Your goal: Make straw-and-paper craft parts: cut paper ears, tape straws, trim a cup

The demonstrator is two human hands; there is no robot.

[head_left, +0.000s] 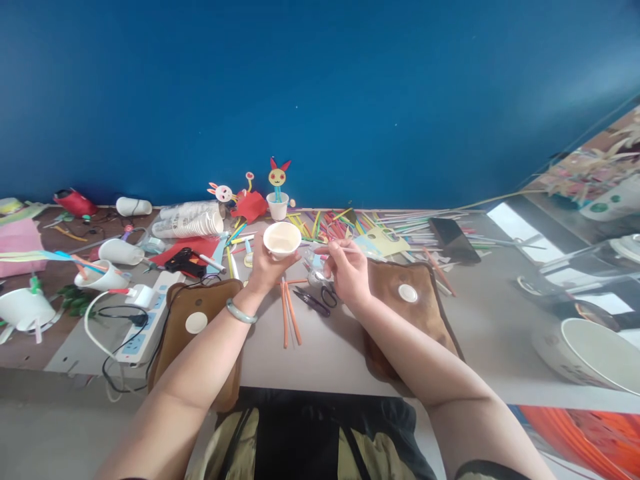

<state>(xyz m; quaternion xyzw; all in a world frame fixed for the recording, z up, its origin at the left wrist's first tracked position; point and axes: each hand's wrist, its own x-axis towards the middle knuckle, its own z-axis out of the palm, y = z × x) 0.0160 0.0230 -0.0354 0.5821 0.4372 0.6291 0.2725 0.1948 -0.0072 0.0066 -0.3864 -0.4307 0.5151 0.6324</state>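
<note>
- The left hand (265,267) is lifted above the tabletop (330,347), its fingers wrapped round the lower part of a white paper cup (283,239) — the cup sits upright on top of the hand, mouth tilted towards the camera, its inside showing.
- A pale green bangle (241,312) rings the left wrist.
- The right hand (347,270) is just right of the cup, fingers pinched together on a thin pale stick (325,250) whose free end points left towards the cup; whether stick and cup touch cannot be told.
- Below and between the hands, a few orange straws (289,320) lie side by side on the tabletop, and small dark scissors (315,300) lie just right of them, near the right wrist.
- Each forearm passes over a brown padded cushion with a white round cap: one (200,320) under the left arm, one (415,300) under the right.
- Beyond the hands, a heap of coloured straws (350,223) spreads along the back of the tabletop, with a dark phone (453,240) at its right edge.
- Behind the cup stands another small white cup holding a yellow paper face with red ears (277,177).
- To the left lie a sleeve of stacked paper cups (187,223), a black glue gun (183,261) and a white power strip (145,323).
- At far right, a large white bowl (595,353) sits near the edge.
</note>
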